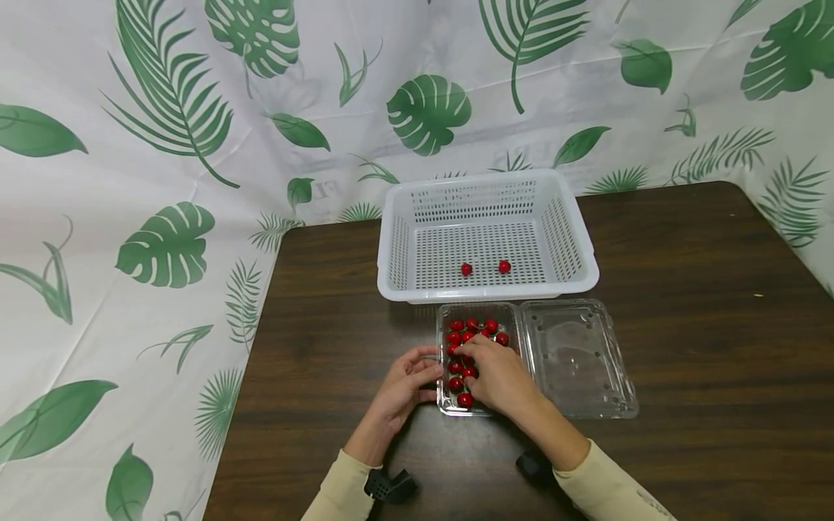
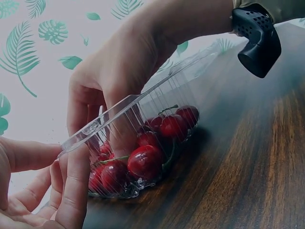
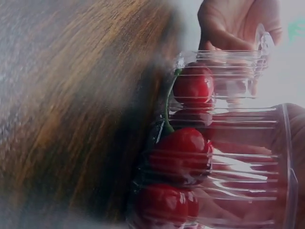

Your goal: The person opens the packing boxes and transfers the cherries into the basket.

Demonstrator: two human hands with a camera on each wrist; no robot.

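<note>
A clear plastic clamshell box (image 1: 478, 412) holds several red cherries (image 1: 455, 384), some with green stems. My left hand (image 1: 405, 382) is at the box's left side. Its thumb lies at the rim and its fingers are against the outer wall, pinching the edge in the left wrist view. From the right, my right hand (image 1: 500, 376) reaches over the rim, fingers down among the cherries (image 2: 145, 162). Its thumb and forefinger are spread apart over the fruit in the head view. The fingertips are partly hidden by box wall and cherries.
Behind the box stands a white perforated plastic basket (image 1: 489, 295) with two cherries (image 1: 504, 267) inside. The box's transparent lid (image 1: 576, 362) lies folded open to the right on the dark wooden table (image 1: 704, 347). A leaf-patterned sheet (image 1: 352, 145) hangs behind and to the left.
</note>
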